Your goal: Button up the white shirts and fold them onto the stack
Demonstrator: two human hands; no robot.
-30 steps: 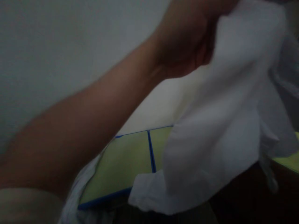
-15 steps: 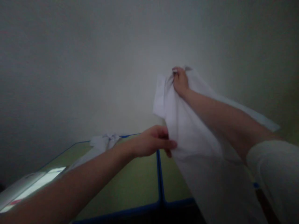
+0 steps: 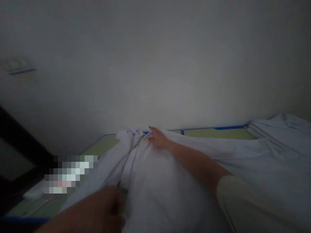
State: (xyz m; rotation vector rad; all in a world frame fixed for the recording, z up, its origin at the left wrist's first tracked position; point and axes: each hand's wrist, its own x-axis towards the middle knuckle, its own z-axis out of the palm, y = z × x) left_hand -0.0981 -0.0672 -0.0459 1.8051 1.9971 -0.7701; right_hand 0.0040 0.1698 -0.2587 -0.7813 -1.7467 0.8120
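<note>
A wide white garment (image 3: 165,181) is spread in front of me, over a pale green surface. My right hand (image 3: 159,137) is at its far end, close to the wall, with the fingers pinched round the cloth. My left hand (image 3: 107,207) is low in the picture and smeared by motion. Its fingers look curled at the left edge of the same garment. A second white cloth (image 3: 109,158), bunched at its far end, lies along the left side of the garment.
The green tabletop (image 3: 218,133) has a blue rim and meets a plain wall (image 3: 170,64). More white cloth (image 3: 284,129) is heaped at the right. A pixelated bright patch (image 3: 70,176) covers something at the left. Dark bars (image 3: 24,136) stand at the left edge.
The garment, held up against the wall before, has come down onto the table. Both hands have moved lower and left. The view has shifted, showing more cloth at the right.
</note>
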